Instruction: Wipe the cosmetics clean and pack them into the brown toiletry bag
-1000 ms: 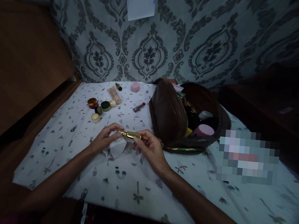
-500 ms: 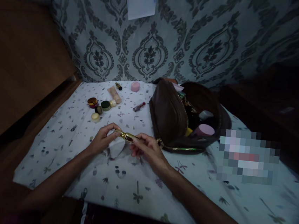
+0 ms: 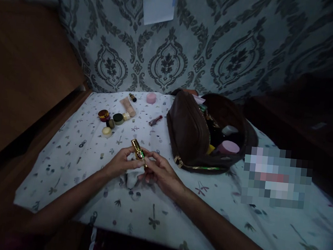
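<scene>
Both hands meet over the middle of a white patterned cloth (image 3: 62,162). My right hand (image 3: 161,173) pinches the near end of a small gold tube (image 3: 138,151), which tilts up and away to the left. My left hand (image 3: 121,163) is closed around a white cloth or tissue (image 3: 133,177) and touches the tube from the left. An open brown cosmetic bag (image 3: 188,129) lies just right of the hands, with several small containers inside.
Small jars (image 3: 112,120), a beige tube (image 3: 128,106), a pink pot (image 3: 150,97) and a dark red stick (image 3: 155,120) lie at the back left. A wooden cabinet (image 3: 21,75) stands at the left, a patterned wall behind, dark furniture at the right.
The gold tube lay level between both hands; now it is tipped with its far end raised. Both hands have drawn slightly nearer and closer together.
</scene>
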`<action>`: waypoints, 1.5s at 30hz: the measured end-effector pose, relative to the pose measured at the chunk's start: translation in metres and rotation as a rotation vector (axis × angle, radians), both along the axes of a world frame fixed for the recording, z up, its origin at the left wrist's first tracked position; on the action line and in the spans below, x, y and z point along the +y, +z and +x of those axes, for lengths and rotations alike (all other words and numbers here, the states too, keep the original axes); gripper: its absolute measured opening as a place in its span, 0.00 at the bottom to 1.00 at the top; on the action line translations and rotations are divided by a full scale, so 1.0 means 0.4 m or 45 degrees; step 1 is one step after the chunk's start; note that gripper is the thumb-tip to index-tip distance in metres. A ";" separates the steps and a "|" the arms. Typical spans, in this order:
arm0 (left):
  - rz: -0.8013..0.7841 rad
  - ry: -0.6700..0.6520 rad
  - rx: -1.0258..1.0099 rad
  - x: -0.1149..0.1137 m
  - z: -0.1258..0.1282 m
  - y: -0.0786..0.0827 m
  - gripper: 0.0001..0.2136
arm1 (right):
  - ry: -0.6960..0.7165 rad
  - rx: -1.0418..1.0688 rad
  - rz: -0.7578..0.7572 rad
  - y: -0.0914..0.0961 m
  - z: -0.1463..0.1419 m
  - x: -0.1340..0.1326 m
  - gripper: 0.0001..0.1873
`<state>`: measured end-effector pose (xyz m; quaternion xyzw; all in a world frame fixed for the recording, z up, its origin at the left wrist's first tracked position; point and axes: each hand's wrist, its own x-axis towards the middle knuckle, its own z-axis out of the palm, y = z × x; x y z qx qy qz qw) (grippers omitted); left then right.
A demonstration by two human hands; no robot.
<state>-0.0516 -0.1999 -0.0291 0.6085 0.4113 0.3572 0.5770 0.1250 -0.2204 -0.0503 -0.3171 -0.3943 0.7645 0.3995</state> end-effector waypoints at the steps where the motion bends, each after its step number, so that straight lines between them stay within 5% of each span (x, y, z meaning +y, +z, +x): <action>1: 0.027 -0.002 0.011 0.000 0.002 0.000 0.21 | -0.005 -0.051 0.030 0.000 0.002 0.000 0.26; 6: 0.068 -0.047 0.057 -0.008 0.003 0.011 0.18 | -0.232 -0.572 0.465 0.010 0.021 0.003 0.20; 9: 0.043 -0.104 0.144 -0.015 0.000 0.019 0.15 | -0.379 -0.638 0.610 0.022 0.031 0.009 0.20; 16: 0.226 -0.313 0.409 -0.020 -0.003 0.012 0.09 | -0.370 -0.484 0.523 0.033 0.031 0.025 0.21; 26: -0.025 -0.368 0.254 -0.015 -0.030 0.029 0.15 | -0.195 -0.358 0.636 0.047 0.045 0.013 0.18; 35: 0.239 -0.357 0.425 -0.022 -0.016 0.011 0.10 | -0.272 -0.473 0.582 0.045 0.039 0.015 0.22; 40: 0.252 -0.369 0.386 -0.015 -0.017 0.018 0.11 | -0.166 -0.349 0.490 0.039 0.037 0.018 0.23; 42: 0.304 -0.306 0.386 -0.011 -0.018 0.018 0.12 | -0.176 -0.321 0.470 0.035 0.037 0.020 0.22; 45: 0.567 0.007 0.530 -0.011 -0.014 0.007 0.13 | -0.260 -0.333 0.467 0.030 0.034 0.021 0.21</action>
